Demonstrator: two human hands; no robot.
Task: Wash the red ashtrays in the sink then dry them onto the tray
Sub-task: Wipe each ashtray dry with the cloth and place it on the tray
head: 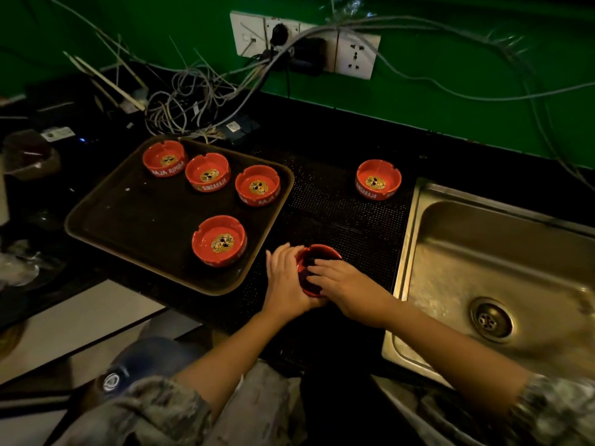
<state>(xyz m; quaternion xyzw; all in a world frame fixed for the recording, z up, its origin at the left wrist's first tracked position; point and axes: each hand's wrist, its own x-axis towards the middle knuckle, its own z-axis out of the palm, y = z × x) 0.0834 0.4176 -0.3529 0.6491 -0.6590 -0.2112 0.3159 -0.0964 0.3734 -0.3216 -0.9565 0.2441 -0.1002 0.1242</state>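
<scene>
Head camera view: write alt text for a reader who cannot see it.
A person's left hand grips a red ashtray over a black dotted mat while the right hand presses a dark cloth into it. Four matching ashtrays sit on a brown tray to the left; a fifth ashtray stands on the mat beside a steel sink.

Both hands largely hide a red ashtray (317,252); the frame's right edge crops the steel sink (483,252).
</scene>
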